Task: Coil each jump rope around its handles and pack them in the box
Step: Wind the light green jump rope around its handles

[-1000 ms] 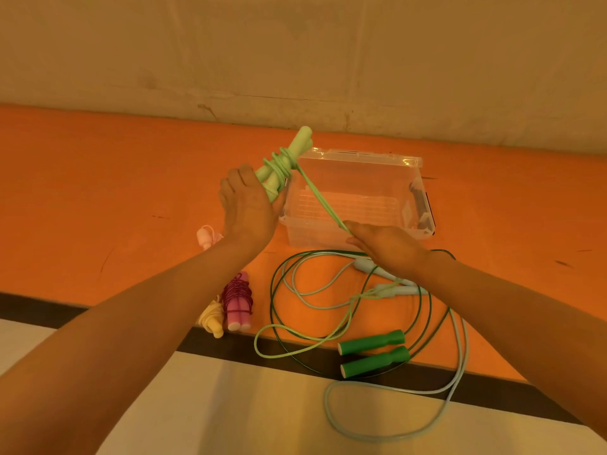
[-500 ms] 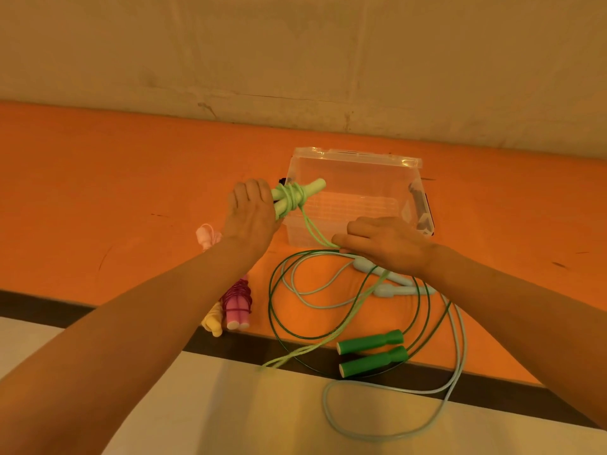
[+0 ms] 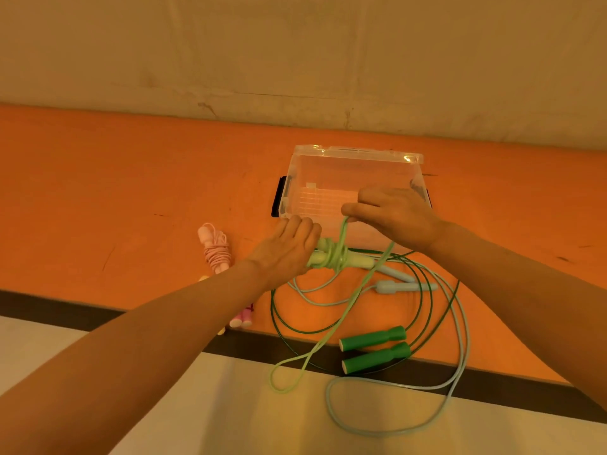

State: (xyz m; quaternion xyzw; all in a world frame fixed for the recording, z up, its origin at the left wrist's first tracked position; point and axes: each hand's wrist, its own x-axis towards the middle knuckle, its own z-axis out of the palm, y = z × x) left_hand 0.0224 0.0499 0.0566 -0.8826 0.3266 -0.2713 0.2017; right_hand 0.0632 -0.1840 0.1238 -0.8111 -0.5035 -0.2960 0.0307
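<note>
Handles (image 3: 341, 259) dropped lower; right hand (image 3: 394, 215) lifts cord (image 3: 343, 229).

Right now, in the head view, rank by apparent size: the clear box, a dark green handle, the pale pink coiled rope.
1. clear box, largest by far.
2. pale pink coiled rope and dark green handle: these look alike in length, and the handle lies nearer the camera, so I will not rank them.

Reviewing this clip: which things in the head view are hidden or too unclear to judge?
- Pink rope bundle and yellow one, head view: mostly behind the left forearm.
- Light green handles: near ends covered by the left hand.
- Clear box: front right corner behind the right hand.
</note>
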